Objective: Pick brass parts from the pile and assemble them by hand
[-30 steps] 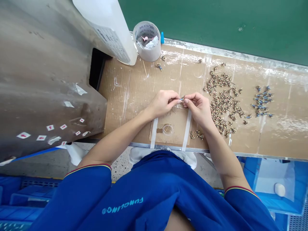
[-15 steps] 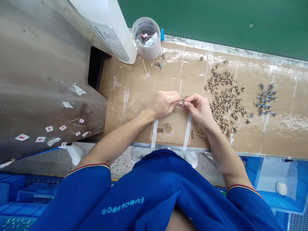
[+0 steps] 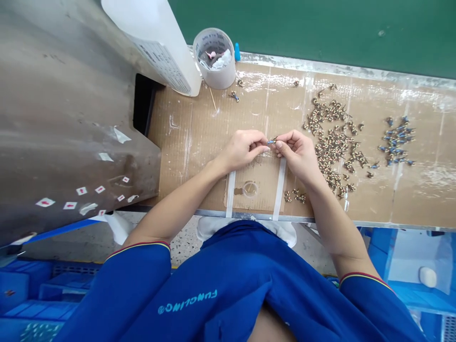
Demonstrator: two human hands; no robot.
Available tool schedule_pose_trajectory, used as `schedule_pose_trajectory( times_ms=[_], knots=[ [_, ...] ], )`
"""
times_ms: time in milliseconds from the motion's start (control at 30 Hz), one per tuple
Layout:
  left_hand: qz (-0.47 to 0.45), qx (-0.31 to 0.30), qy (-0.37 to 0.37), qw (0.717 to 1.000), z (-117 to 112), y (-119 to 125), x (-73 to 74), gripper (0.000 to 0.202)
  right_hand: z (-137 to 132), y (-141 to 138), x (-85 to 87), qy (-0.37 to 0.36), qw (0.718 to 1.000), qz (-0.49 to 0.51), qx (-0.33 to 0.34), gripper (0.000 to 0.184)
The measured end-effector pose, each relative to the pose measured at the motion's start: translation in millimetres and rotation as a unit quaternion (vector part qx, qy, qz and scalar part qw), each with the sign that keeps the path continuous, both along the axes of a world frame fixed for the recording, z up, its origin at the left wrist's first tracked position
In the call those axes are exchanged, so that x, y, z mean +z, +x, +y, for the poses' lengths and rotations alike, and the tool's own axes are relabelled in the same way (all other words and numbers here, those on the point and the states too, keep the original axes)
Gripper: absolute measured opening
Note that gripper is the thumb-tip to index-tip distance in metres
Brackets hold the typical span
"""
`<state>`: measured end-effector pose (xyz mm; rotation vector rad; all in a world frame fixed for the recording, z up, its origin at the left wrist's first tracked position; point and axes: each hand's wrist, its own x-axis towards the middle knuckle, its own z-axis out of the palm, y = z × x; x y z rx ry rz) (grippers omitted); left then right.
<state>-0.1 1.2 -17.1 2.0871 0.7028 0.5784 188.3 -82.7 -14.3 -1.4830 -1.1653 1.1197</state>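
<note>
Above the cardboard-covered bench, my two hands meet over a small blue-and-brass metal part [image 3: 271, 141]. My right hand [image 3: 298, 154] pinches its right end between thumb and fingertips. At the other end, the fingertips of my left hand [image 3: 245, 146] are closed about its blue tip. To the right of my hands lies a heap of small brass-coloured metal parts [image 3: 333, 147]. Farther right is a group of similar parts with blue on them [image 3: 397, 141]. Below my hands a small round clear dish [image 3: 250, 189] sits on a taped cardboard piece.
A white plastic container [image 3: 160, 52] and a tape-roll cup [image 3: 218, 78] holding scraps stand at the back left. A thin stick [image 3: 213, 99] lies near the cup. A large metal panel [image 3: 78, 123] borders the left side. Blue bins [image 3: 409, 297] are below the bench.
My hands have risen slightly toward the back of the bench with the small part between them. Its blue portion shows more clearly now. The view has shifted slightly.
</note>
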Motion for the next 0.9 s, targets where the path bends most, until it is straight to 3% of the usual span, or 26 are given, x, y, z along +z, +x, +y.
schedule_pose_trajectory(
  times_ms=[367,633,900],
  knots=[
    [-0.038,-0.025,0.024,0.999,0.4,1.9,-4.6,0.025,-1.1,-2.2,1.3,0.007,1.000,-0.015,0.011,0.052],
    [-0.010,-0.027,0.004,1.000,1.6,0.6,-6.3,0.025,-1.0,-1.9,-0.2,0.002,0.999,-0.039,0.037,0.036],
    [-0.023,-0.030,0.002,0.999,2.3,1.6,-8.0,0.024,-2.4,-4.5,-6.7,0.054,0.996,-0.051,0.041,0.033]
  ],
)
